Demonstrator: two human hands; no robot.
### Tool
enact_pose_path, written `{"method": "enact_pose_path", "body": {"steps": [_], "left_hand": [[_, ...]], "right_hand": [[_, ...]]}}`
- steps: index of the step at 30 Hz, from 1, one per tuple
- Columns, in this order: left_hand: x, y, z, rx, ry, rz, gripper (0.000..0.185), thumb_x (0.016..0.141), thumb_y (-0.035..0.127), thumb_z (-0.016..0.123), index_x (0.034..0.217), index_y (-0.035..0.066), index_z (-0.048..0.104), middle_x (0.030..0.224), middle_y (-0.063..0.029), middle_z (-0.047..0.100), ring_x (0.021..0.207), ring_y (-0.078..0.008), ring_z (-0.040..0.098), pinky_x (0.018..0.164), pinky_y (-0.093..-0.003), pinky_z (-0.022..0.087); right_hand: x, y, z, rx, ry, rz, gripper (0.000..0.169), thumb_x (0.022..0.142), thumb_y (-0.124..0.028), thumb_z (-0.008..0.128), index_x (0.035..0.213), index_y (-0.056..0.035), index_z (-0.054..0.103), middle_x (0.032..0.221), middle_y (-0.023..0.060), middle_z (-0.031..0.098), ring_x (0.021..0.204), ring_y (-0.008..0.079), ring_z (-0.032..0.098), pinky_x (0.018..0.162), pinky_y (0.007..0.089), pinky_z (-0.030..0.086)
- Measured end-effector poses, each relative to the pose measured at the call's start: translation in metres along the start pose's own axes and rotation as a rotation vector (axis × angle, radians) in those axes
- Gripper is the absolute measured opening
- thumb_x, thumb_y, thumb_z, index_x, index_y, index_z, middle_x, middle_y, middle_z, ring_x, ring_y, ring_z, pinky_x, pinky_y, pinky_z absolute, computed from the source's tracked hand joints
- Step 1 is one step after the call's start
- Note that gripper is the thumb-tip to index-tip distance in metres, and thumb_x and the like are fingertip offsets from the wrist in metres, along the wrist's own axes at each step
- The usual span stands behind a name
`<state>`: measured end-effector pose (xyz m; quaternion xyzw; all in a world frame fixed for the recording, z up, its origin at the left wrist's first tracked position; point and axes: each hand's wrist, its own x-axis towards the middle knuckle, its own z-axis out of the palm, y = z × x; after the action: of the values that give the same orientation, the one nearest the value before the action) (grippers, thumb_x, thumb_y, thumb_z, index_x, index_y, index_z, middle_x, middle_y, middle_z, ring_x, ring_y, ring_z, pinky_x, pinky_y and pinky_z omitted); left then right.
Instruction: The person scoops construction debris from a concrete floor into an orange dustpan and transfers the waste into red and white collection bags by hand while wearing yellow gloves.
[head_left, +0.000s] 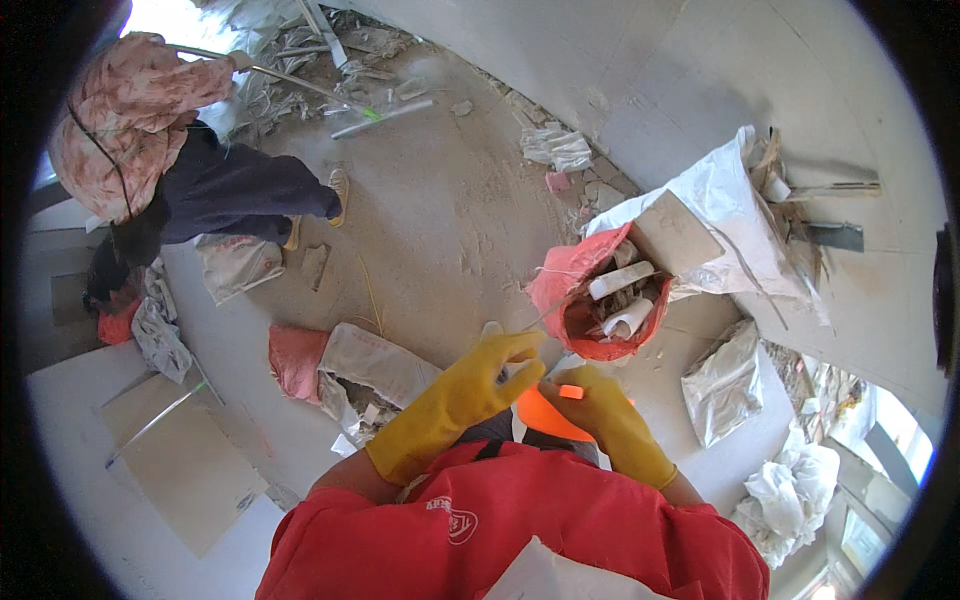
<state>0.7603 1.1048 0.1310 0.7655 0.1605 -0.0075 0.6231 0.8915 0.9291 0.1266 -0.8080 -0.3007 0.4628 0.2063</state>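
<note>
My left hand (480, 386), in a yellow rubber glove, is raised before my body with its fingers curled; a thin strand runs from near its fingertips towards a red woven sack, and I cannot tell whether the hand grips it. My right hand (592, 397), in a matching glove, is closed on the handle of an orange plastic tool (551, 418), whose broad part lies between the hands; its exact kind is unclear. Just beyond stands the open red woven sack (577, 270), filled with debris, white pipe pieces (621, 280) and a flat board (676, 234).
A co-worker (142, 135) at the upper left holds a long-handled floor squeegee (382, 116). A white sack (697, 187) leans by the wall. Filled sacks (379, 360) lie at left, a silvery bag (724, 386) at right. Rubble (375, 45) is heaped at the top.
</note>
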Motion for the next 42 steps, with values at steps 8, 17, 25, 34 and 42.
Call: {"method": "enact_pose_path", "body": {"steps": [8,17,25,34,42], "left_hand": [[-0.026,0.028,-0.052,0.211,-0.058,0.095,0.048,0.087,0.028,0.068,0.124,-0.002,0.058,0.116,-0.0241,0.064,0.104,-0.0421,0.061,0.089,-0.0439,0.05],[-0.057,-0.047,-0.092,0.123,0.063,-0.094,0.02,0.094,0.021,0.061,0.094,0.002,0.065,0.085,-0.02,0.063,0.083,-0.039,0.062,0.068,-0.0408,0.049],[-0.102,-0.12,-0.113,0.2,0.466,-0.399,0.041,0.1,0.033,0.056,0.076,-0.001,0.057,0.059,-0.0066,0.046,0.057,-0.0158,0.045,0.056,-0.0326,0.038],[-0.109,-0.114,-0.132,-0.005,0.62,-0.811,0.038,0.099,0.034,0.058,0.094,-0.002,0.066,0.074,-0.0043,0.058,0.065,-0.0144,0.052,0.064,-0.0304,0.044],[-0.039,-0.069,-0.114,0.053,0.391,-0.301,0.028,0.093,0.019,0.065,0.084,-0.007,0.061,0.074,-0.0098,0.064,0.066,-0.0196,0.052,0.07,-0.0298,0.047]], "right_hand": [[0.055,-0.042,0.073,0.131,-0.214,-0.171,0.027,0.088,-0.02,0.061,0.113,-0.0142,0.066,0.102,0.008,0.07,0.093,0.0243,0.067,0.076,0.0388,0.055],[0.147,-0.012,0.134,0.849,-0.573,0.188,0.041,0.09,-0.017,0.06,0.13,-0.015,0.051,0.113,0.0095,0.065,0.098,0.0224,0.065,0.079,0.0355,0.054],[0.23,-0.015,-0.07,0.515,0.065,0.497,0.066,0.095,-0.01,0.059,0.15,-0.0044,0.024,0.106,0.0189,0.066,0.081,0.0234,0.069,0.073,0.0308,0.056],[0.12,0.064,-0.064,0.352,0.58,0.315,0.039,0.096,-0.035,0.059,0.102,0.0027,0.065,0.092,0.0117,0.073,0.082,0.0162,0.069,0.078,0.0302,0.054],[0.056,0.161,-0.059,0.326,0.65,0.46,0.033,0.095,-0.028,0.059,0.11,0.0009,0.063,0.098,0.0126,0.071,0.092,0.0187,0.068,0.083,0.0304,0.052]]}}
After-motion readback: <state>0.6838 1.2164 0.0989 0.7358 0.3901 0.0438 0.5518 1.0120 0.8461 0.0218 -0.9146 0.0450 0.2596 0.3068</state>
